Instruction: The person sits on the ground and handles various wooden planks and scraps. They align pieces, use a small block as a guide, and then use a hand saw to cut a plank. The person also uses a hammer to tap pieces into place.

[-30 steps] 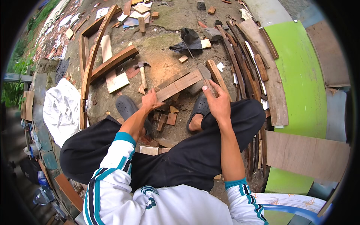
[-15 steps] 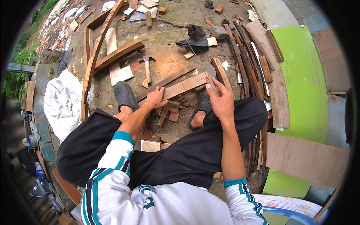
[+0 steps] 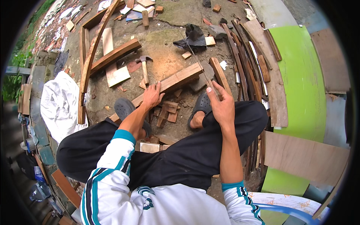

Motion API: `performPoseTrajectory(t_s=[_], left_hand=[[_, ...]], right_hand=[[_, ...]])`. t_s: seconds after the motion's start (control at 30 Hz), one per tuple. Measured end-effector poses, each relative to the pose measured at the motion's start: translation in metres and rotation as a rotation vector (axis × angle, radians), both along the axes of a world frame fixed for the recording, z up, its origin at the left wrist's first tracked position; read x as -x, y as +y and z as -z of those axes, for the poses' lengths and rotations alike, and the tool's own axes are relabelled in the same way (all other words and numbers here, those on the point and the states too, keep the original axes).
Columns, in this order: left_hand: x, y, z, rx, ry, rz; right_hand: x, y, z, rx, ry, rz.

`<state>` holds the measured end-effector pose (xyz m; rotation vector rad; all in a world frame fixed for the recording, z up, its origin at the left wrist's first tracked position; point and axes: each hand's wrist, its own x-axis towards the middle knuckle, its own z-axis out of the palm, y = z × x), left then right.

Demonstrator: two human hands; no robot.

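Observation:
A long wooden beam (image 3: 182, 77) slants across the ground in front of me, its far end to the right and its near end by my left shoe. My left hand (image 3: 153, 95) presses down on it, fingers curled over its edge. In my right hand (image 3: 222, 105) is a handsaw (image 3: 194, 55), its thin blade seen edge-on and pointing away from me, close beside the beam's right end. Whether the blade touches the wood I cannot tell. A grey stone block (image 3: 204, 77) lies below that end. Small wood offcuts (image 3: 170, 107) are piled between my feet.
A claw hammer (image 3: 144, 69) lies beyond my left hand. To the left are an angled wooden frame (image 3: 91, 67) and a white sack (image 3: 62, 105). Long strips (image 3: 240, 56) and a green panel (image 3: 303, 75) line the right. A black plastic scrap (image 3: 195, 36) lies ahead.
The beam has been rolled or tilted, so a thicker side shows, and its near end now reaches over by my left shoe. My left hand shifted slightly along it. The saw stays in my right hand.

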<state>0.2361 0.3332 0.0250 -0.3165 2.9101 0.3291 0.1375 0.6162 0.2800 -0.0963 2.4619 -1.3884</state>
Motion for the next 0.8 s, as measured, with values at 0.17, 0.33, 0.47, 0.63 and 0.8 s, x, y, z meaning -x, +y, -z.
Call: performPoseTrajectory(t_s=[0.17,0.33,0.47,0.63,0.8], left_hand=[[0.005,-0.008,0.003,0.084,0.068,-0.109],[0.029,-0.015,-0.007,-0.033,-0.196,-0.121],[0.030,-0.017,0.017,-0.039,-0.216,-0.110],[0.026,-0.030,0.033,-0.040,-0.140,-0.091],[0.037,-0.004,0.001,-0.029,-0.257,-0.133]], right_hand=[[-0.003,-0.007,-0.010,0.004,0.004,0.003],[-0.002,-0.005,-0.011,-0.009,0.023,-0.012],[-0.002,-0.006,-0.005,0.000,0.023,-0.024],[-0.004,-0.006,0.010,-0.003,-0.077,-0.038],[-0.015,0.000,0.032,-0.004,-0.152,-0.076]])
